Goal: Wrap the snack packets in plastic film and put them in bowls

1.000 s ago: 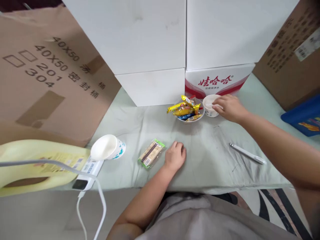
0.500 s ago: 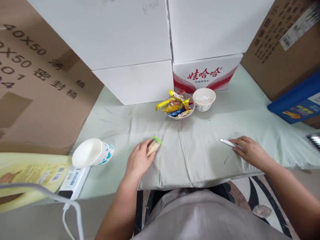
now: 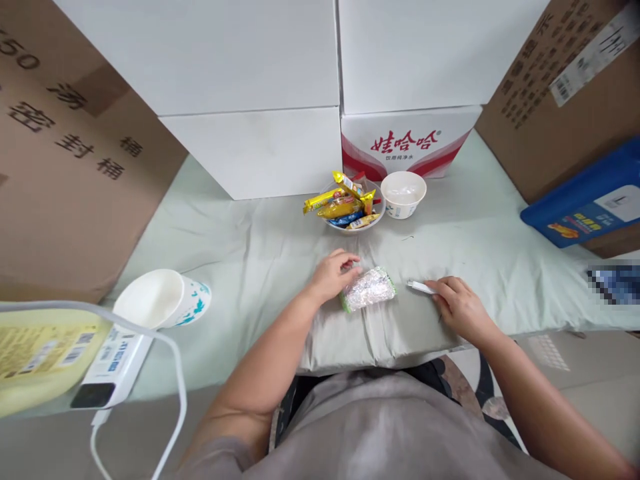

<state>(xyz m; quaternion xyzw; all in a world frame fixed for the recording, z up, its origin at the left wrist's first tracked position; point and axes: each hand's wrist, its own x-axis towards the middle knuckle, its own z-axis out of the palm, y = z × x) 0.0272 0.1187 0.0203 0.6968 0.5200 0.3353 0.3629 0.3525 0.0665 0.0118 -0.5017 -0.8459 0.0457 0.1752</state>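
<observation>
Left hand [image 3: 333, 275], fingers loosely spread, curls over the silver-backed snack packet [image 3: 373, 291] at its 10 o'clock edge; at 3 o'clock from the packet, the right hand [image 3: 463, 308] pinches a slim white tool [image 3: 420, 287]; snack bowl [image 3: 350, 231] at 11 o'clock

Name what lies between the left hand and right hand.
In the head view, a shiny packet lies between the left hand and right hand, then the exposed end of a slim white tool.

Snacks [image 3: 345, 205] in bowl [image 3: 345, 231], rear centre of table [image 3: 280, 240], before boxes [image 3: 260, 150]; cup [image 3: 401, 211] just right of bowl. Packet [image 3: 373, 290], front centre, left hand [image 3: 333, 275] at its left end; tool [image 3: 420, 287] in right hand [image 3: 463, 310], right of packet.
</observation>
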